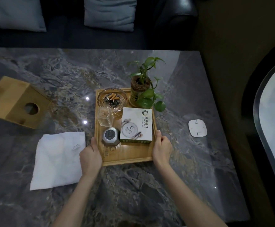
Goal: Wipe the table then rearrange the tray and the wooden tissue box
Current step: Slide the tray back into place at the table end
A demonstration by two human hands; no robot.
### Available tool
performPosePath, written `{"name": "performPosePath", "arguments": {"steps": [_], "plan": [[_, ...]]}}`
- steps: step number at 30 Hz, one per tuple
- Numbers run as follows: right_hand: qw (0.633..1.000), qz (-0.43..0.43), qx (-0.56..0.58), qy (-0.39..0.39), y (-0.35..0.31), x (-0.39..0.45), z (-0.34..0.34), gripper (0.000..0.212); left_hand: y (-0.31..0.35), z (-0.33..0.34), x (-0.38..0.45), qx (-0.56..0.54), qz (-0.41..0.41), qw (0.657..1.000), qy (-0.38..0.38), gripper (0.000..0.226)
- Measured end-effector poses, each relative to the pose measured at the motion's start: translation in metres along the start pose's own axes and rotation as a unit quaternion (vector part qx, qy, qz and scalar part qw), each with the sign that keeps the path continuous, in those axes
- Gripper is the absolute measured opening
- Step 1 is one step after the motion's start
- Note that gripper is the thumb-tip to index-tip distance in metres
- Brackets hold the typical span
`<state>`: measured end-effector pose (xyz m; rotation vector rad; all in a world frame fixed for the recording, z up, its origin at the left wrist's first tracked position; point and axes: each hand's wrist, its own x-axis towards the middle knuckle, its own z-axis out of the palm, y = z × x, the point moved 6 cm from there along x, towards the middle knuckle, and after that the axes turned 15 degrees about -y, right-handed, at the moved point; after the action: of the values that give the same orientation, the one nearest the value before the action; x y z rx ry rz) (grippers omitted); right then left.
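A wooden tray (127, 157) sits on the dark marble table (133, 185), right of centre. It carries a glass ashtray with cigarette butts (111, 99), a small potted plant (140, 90), a clear toothpick holder (105, 119), a grey call device (110, 136) and a white printed box (137, 126). My left hand (91, 155) grips the tray's near left edge. My right hand (162, 148) grips its near right edge. The wooden tissue box (17, 102) lies on its side at the table's far left. A white folded cloth (59, 159) lies flat just left of my left hand.
A white square coaster-like pad (197, 128) lies near the table's right edge. A dark sofa with two grey cushions (110, 12) runs behind the table. A curved dark-rimmed surface (270, 120) stands to the right.
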<state>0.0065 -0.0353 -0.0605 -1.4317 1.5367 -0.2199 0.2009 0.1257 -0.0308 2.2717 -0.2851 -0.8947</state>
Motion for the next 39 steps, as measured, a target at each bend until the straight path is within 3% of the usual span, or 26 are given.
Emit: {"name": "performPosePath", "arguments": {"steps": [10, 22, 39], "plan": [[0.998, -0.047, 0.013, 0.026, -0.008, 0.023, -0.057, 0.047, 0.053, 0.031, -0.005, 0.058, 0.065, 0.996, 0.008, 0.064], [0.995, -0.056, 0.013, 0.080, 0.020, 0.066, -0.177, 0.044, 0.120, 0.137, -0.029, 0.031, 0.149, 0.988, -0.010, 0.064], [0.998, 0.004, -0.010, 0.056, 0.089, 0.084, -0.213, 0.049, 0.102, 0.210, -0.061, 0.016, 0.060, 0.997, -0.052, 0.059]]}}
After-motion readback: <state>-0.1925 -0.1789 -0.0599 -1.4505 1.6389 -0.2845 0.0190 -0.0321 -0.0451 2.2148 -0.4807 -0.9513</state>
